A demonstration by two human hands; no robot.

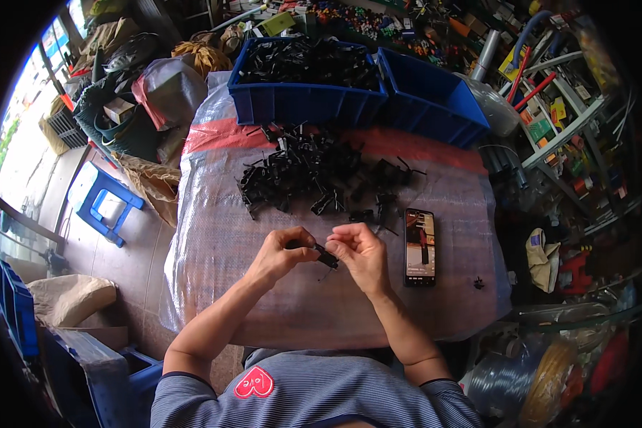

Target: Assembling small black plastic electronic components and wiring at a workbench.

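A small black plastic part (327,259) is held above the near middle of the table, with its end tilted down toward the right. My left hand (284,251) is closed, its thumb and fingers gripping this part from the left. Close against the part's right side, my right hand (362,255) has thumb and forefinger pressed together in a pinch; whatever lies between those fingertips is too small to make out. Beyond both hands spreads a loose pile of similar black plastic parts (299,167), some with thin stems sticking out.
Woven plastic sheeting (221,264) covers the table. A phone (420,250) with its screen lit lies right of my hands, and tiny black bits (479,283) sit farther right. At the back stand a blue bin (303,103) full of black parts and another blue bin (431,118). A blue stool (107,203) is left.
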